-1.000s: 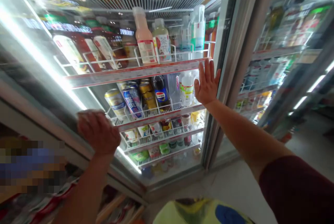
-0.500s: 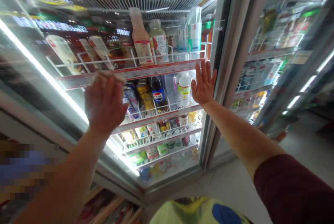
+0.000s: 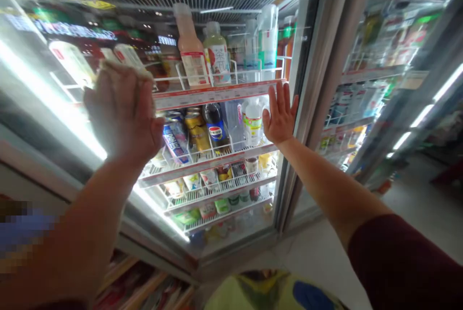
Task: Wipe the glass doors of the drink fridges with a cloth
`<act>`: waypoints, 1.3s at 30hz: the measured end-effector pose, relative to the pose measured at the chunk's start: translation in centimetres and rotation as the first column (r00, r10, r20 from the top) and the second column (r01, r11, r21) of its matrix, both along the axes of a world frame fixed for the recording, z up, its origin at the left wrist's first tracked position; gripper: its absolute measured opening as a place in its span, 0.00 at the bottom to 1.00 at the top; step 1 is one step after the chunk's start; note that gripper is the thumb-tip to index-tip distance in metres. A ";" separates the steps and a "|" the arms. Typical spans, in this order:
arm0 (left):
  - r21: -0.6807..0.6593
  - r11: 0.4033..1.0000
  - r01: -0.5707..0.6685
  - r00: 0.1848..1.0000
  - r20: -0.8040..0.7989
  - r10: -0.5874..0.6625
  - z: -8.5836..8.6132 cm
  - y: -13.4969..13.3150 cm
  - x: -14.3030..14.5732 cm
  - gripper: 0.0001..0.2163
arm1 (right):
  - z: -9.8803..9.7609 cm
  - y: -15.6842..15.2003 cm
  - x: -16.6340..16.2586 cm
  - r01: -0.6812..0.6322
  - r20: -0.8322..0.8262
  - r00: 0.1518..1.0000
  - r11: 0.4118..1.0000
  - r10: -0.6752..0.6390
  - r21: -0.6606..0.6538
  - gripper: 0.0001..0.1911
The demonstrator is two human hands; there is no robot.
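Note:
My left hand (image 3: 125, 117) is spread over a pale cloth (image 3: 144, 74) and presses it to the glass door (image 3: 235, 245) of a drinks cooler. Only the cloth's edge shows above the fingertips and beside the index finger; the rest is hidden under the hand. My right hand (image 3: 281, 119) lies flat on the same glass near the door's right side, fingers up and apart, holding nothing. Behind the glass stand a pink drink bottle (image 3: 191, 61), a cola bottle (image 3: 216, 129) and a gold can (image 3: 197, 129).
A grey metal door frame (image 3: 317, 74) runs down just right of my right hand, with another glass cooler (image 3: 358, 102) beyond it. Wooden-edged shelving (image 3: 141, 295) with packets is at the lower left. Grey floor (image 3: 314, 247) lies below the doors.
My left hand has slid left and upward across the glass with the cloth. My right hand stays at about the same place on the door, while the view has shifted slightly.

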State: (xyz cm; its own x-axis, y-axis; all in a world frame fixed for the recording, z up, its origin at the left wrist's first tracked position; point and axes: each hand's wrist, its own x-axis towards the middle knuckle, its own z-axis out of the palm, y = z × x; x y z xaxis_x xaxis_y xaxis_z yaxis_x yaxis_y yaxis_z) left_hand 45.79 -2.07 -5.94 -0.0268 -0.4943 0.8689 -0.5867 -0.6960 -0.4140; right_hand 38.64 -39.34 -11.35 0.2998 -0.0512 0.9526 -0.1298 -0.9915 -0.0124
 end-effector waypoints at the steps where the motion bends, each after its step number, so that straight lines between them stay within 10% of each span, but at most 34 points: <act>1: -0.016 1.000 -0.007 0.999 -0.037 0.006 -0.2 -0.4 -0.2 0.32 | 0.0 0.0 0.0 0.002 0.008 1.000 1.000 -0.002 -0.003 0.36; 6: 0.362 0.924 0.125 0.992 -0.044 -0.117 -3.7 -2.5 -1.2 0.22 | -0.1 0.1 0.1 -0.006 0.033 0.999 1.000 0.007 -0.011 0.36; 13: 0.090 0.996 0.010 0.999 -0.034 -0.007 -0.8 -1.9 -0.3 0.29 | 0.0 0.0 0.0 -0.029 0.017 0.999 1.000 0.029 0.010 0.36; 18: 0.481 0.861 0.167 0.984 -0.020 -0.179 -2.6 -3.0 -0.5 0.22 | -0.2 0.0 0.3 -0.024 0.053 0.998 1.000 0.024 -0.003 0.36; 24: 0.111 0.994 0.013 0.999 -0.032 -0.010 -0.1 -2.1 -0.5 0.29 | -0.2 -0.3 0.3 -0.048 0.029 0.998 0.999 0.048 0.005 0.36; 29: 0.434 0.892 0.125 0.988 0.032 -0.154 -3.0 -2.9 -0.9 0.26 | -0.3 -0.4 0.4 -0.037 0.037 0.999 0.999 0.038 -0.004 0.36; 36: 0.016 1.000 -0.013 0.997 -0.071 0.014 -1.1 -1.0 0.0 0.33 | -0.1 -0.2 0.1 -0.006 0.006 1.000 1.000 0.006 0.011 0.36; 39: 0.286 0.956 0.066 0.997 0.021 -0.076 -3.9 -2.6 -0.8 0.27 | 0.1 -0.1 -0.1 -0.009 -0.018 1.000 1.000 0.010 0.019 0.37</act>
